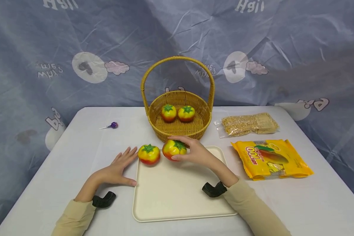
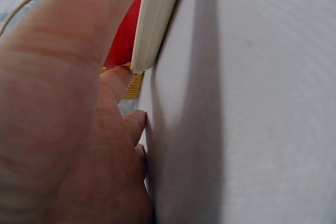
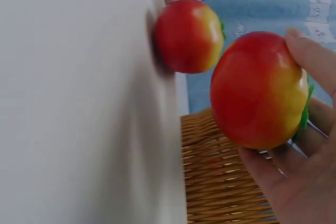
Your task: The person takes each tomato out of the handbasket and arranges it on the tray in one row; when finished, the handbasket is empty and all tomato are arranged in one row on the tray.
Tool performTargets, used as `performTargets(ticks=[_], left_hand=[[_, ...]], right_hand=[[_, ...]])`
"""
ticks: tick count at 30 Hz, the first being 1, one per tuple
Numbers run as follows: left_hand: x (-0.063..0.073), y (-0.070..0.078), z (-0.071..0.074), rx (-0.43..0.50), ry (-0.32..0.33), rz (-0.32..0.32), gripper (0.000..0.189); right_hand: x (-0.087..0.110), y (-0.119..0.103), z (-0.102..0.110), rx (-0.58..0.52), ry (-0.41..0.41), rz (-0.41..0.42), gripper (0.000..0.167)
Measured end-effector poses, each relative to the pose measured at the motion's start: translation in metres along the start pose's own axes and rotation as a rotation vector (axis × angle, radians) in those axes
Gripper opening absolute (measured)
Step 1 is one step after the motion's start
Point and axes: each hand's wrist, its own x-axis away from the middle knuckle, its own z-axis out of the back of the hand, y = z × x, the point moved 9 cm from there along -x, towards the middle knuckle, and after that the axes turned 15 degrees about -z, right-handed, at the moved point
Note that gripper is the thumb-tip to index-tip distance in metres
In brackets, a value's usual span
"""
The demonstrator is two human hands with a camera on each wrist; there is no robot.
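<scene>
My right hand (image 1: 191, 150) grips a red-and-yellow tomato (image 3: 260, 90) with a green leafy top, thumb on one side and fingers on the other. In the right wrist view the tomato is raised off the cream tray (image 1: 177, 196). A second tomato (image 1: 148, 154) sits on the tray's far left corner. Beside that corner, my left hand (image 1: 118, 170) lies with fingers spread and its thumb at the tray's left edge. Behind the tray stands a wicker basket (image 1: 180, 132) with a tall handle, holding two more tomatoes (image 1: 168, 113).
To the right lie a clear bag of yellow kernels (image 1: 245, 124) and a yellow packet (image 1: 271, 160) with a mango picture. A purple-wrapped lollipop (image 1: 113, 125) lies at the back left of the white table (image 1: 76, 144). A printed grey-blue cloth (image 1: 165, 32) hangs behind.
</scene>
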Motion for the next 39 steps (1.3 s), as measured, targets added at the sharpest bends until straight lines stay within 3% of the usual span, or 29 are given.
performTargets(ticks=[14, 28, 39], left_hand=[[0.000, 0.000, 0.001, -0.007, 0.010, -0.014, 0.107], [0.002, 0.001, -0.003, 0.004, 0.009, -0.005, 0.109], [0.000, 0.000, 0.001, -0.001, 0.017, -0.008, 0.108]], right_hand=[[-0.011, 0.018, -0.025, 0.092, -0.038, 0.003, 0.062], [-0.006, 0.020, -0.035, 0.181, -0.037, 0.000, 0.065], [-0.008, 0.006, -0.031, 0.264, -0.008, 0.058, 0.061]])
